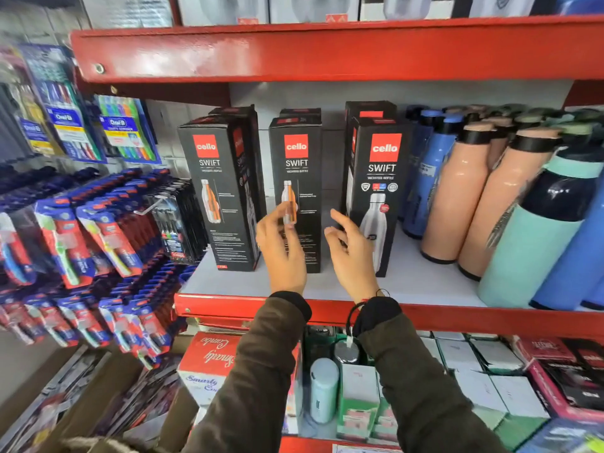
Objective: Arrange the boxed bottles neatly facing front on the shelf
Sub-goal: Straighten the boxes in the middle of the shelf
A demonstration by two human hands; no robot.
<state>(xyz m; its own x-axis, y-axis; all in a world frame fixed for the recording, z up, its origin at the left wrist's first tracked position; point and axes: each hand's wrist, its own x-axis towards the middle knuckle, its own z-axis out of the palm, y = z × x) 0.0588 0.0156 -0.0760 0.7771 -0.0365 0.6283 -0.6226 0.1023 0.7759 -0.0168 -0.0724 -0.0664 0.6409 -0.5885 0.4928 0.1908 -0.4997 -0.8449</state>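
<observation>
Two open hands reach over the red-edged shelf [228, 304], gripping nothing. The left hand [283, 250], fingers loosely spread, hovers in front of the middle boxed bottle [299, 165]; whether it touches the carton cannot be told. The right hand [353, 253] hangs between that carton and the right boxed bottle [379, 178] just beside its thumb. The left boxed bottle [217, 191] stands angled beyond the left hand. Loose peach and blue bottles [457, 194] crowd the shelf past the right hand; toothbrush packs [98, 243] hang farther left.
</observation>
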